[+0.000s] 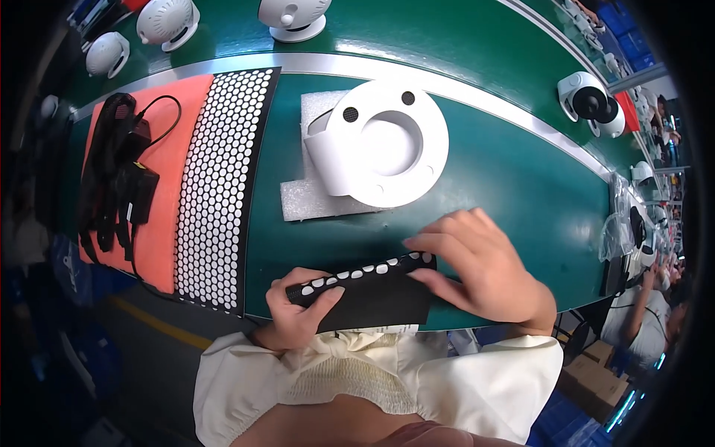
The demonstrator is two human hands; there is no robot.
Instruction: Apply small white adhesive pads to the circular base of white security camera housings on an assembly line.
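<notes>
Near the table's front edge I hold a black sheet of round white stickers (376, 305), bent over so that a row of dots shows along its upper edge. My left hand (296, 309) grips the sheet's left end, thumb on top. At the right end, my right hand (484, 272) is closed around the corner, with its thumb and fingers on either side of the edge. Beyond the hands lies a white ring-shaped housing (433, 149) with a curved flap at its left. Two dark mesh discs (351, 115) sit on its upper part. White foam (298, 201) supports it.
To the left, another dotted sticker sheet (216, 186) lies beside an orange-pink mat (162, 201) holding black cables and power adapters (141, 190). White camera-like devices (167, 22) stand beyond the metal rail (477, 97). Clear plastic bags (617, 220) lie far right, near other people.
</notes>
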